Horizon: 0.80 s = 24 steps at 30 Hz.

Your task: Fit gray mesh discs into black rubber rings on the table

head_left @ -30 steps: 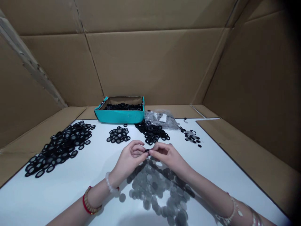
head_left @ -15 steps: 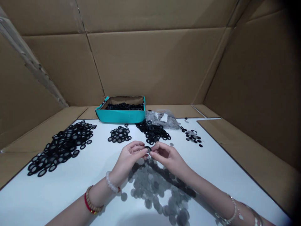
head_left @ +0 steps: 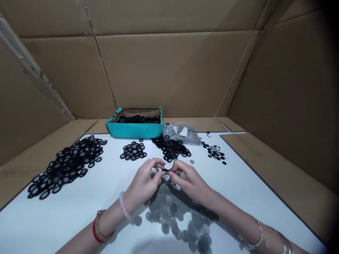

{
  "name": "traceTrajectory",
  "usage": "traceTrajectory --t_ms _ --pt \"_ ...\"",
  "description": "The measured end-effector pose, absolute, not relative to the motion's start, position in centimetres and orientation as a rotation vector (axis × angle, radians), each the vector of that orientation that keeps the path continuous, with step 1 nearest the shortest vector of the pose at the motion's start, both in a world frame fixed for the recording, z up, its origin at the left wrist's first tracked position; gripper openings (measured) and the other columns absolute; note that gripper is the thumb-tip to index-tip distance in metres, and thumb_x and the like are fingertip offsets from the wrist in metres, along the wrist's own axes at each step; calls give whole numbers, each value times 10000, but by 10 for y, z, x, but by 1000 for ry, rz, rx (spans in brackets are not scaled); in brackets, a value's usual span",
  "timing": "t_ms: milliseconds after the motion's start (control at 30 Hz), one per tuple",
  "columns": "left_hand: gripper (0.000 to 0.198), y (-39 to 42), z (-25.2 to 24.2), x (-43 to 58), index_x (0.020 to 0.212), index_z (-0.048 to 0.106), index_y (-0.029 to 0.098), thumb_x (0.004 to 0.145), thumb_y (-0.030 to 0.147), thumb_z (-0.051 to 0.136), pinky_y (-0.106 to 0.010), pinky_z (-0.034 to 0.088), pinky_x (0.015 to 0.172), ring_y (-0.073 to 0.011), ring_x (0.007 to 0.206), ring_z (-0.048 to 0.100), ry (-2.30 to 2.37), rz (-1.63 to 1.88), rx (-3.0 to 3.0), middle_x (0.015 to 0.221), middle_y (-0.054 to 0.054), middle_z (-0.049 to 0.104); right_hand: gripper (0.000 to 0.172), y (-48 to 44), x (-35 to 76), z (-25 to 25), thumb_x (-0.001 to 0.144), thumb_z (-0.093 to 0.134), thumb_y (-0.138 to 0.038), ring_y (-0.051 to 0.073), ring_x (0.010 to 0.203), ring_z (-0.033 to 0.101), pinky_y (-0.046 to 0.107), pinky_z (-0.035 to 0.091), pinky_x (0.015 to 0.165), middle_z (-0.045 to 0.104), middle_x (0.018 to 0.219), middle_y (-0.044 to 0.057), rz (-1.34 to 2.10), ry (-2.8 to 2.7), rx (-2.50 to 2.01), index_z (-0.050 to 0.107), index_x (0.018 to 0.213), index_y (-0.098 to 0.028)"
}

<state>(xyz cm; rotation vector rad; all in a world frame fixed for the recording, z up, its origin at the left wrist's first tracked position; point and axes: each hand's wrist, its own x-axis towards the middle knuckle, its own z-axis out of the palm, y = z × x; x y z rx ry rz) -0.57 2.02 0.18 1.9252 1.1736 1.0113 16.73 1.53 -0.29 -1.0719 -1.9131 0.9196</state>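
Fingertips of my left hand [head_left: 147, 178] and my right hand [head_left: 186, 176] pinch one small black rubber ring [head_left: 166, 170] between them, from its two sides. The ring is seen nearly edge-on, so what sits inside it cannot be made out. Below my hands spreads a loose heap of thin grey mesh discs [head_left: 169, 208], partly in the shadow of my right arm. Just beyond my fingertips lies a pile of plain black rings [head_left: 173, 150]. Left of that is a small cluster of black rings with grey discs in them [head_left: 133, 151].
A large pile of disc-filled rings [head_left: 67, 164] covers the left side. At the back stand a teal box [head_left: 135, 130] holding black rings and a clear plastic bag [head_left: 182, 134]. Small black pieces [head_left: 217, 152] lie at right. Cardboard walls [head_left: 172, 70] enclose the white table [head_left: 111, 187].
The ring has tilted from showing its face to nearly edge-on, and sits slightly lower. Both hands have closed in around it. The whole view has shifted a little.
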Motion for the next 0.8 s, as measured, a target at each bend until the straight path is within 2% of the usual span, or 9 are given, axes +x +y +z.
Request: traceTrajectory --t_ms 233,367,567,667,800 --pt "146 25 -2 -1 835 553 154 717 205 620 -268 459 666 -161 718 574 1181 1009 1474 746 -23 598 104 18 170 -3 876 476 -233 157 703 467 253 354 623 482 744 0 761 -2021 -1085 477 777 -201" --pt "131 23 -1 -3 848 564 161 733 202 609 -263 453 691 -153 734 564 1159 1051 1595 786 -25 599 126 21 171 -3 882 479 -240 155 700 480 254 362 629 493 741 3 800 -2021 -1033 513 769 -196" --pt "120 19 -1 -2 881 574 192 766 170 550 -254 428 677 -134 691 519 1205 1059 1766 817 -10 601 191 18 170 -3 869 483 -217 148 670 449 253 341 604 453 689 -7 755 -1949 -957 456 681 -193" --pt "120 20 0 -1 842 576 174 728 193 606 -241 436 642 -132 672 533 1202 1076 1577 777 -11 602 189 19 170 -5 877 476 -237 147 658 450 253 342 592 461 686 -7 794 -1969 -984 463 693 -195" --pt "216 24 -1 -1 830 579 145 671 245 685 -240 466 642 -162 726 593 1175 1067 1279 737 -25 617 137 22 170 -6 877 492 -271 146 657 464 254 364 604 493 708 -4 850 -1951 -1028 511 763 -198"
